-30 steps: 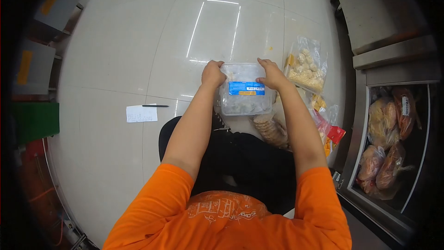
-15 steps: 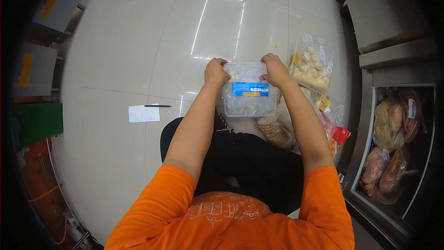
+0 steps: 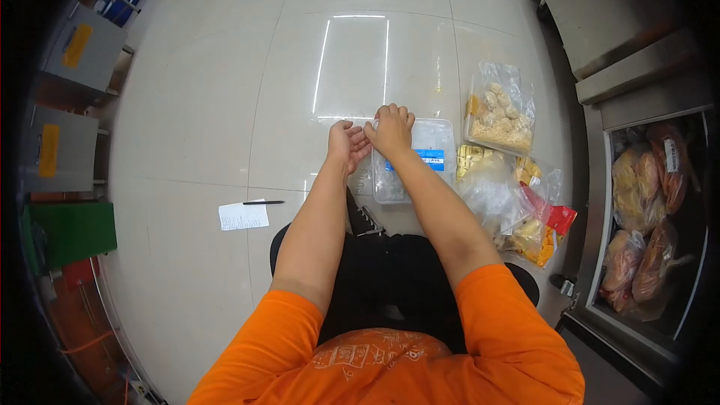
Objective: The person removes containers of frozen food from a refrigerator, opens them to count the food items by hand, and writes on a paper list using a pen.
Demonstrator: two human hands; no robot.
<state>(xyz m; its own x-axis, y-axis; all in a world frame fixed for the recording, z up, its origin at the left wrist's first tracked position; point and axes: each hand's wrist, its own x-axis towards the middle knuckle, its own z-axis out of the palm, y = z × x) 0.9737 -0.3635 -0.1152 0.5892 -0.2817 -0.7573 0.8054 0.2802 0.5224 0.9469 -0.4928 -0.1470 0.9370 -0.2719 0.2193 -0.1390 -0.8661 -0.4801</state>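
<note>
A clear lidded plastic container with a blue label sits on the floor before my knees. Over its far left corner is my right hand, fingers bent across the edge and thumb at the left side, holding that corner. Just left of the container, my left hand is turned palm up, its fingers loosely bent and apart, with nothing visible in it. The fingertips of both hands come close together at the corner. Part of the lid and label lies behind my right hand and forearm.
Bagged pale food lumps lie right of the container, near clear plastic bags and a red-and-orange packet. At far right, an open drawer holds bagged meat. Paper and a pen lie left.
My right hand has moved left from the container's far right corner to its far left corner. My left hand has come off the container and turned palm up.
</note>
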